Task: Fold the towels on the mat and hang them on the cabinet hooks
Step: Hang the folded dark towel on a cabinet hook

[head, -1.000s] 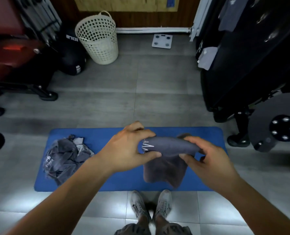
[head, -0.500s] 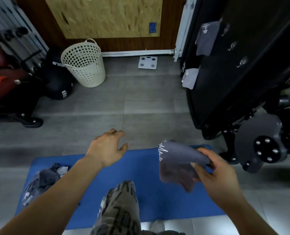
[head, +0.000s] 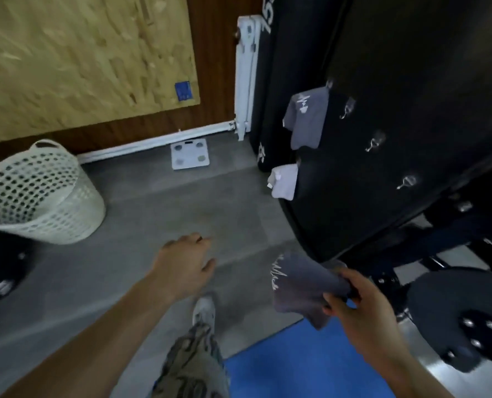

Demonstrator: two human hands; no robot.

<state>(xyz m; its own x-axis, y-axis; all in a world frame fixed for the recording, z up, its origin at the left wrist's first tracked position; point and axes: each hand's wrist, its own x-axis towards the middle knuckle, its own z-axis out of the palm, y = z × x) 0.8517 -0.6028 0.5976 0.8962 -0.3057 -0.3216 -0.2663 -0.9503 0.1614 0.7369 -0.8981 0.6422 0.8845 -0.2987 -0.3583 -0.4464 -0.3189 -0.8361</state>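
Two hands reach over a grey floor (head: 158, 214): at 4 o'clock the right hand (head: 362, 305) pinches a folded grey towel (head: 302, 285) over the far corner of the blue mat (head: 305, 366); the left hand (head: 184, 265) hangs loose-fingered, holding nothing. At 1 o'clock, a second grey towel (head: 306, 122) hangs on the black cabinet (head: 411, 67), beside three metal hooks (head: 346, 108)

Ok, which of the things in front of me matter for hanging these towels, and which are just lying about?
For the job: folded dark grey towel held in the right hand; blue floor mat; black cabinet; its bare metal hooks; second grey towel already hanging there.
Lying about: white perforated plastic basket; white flat bathroom scale; dark round weight plate.
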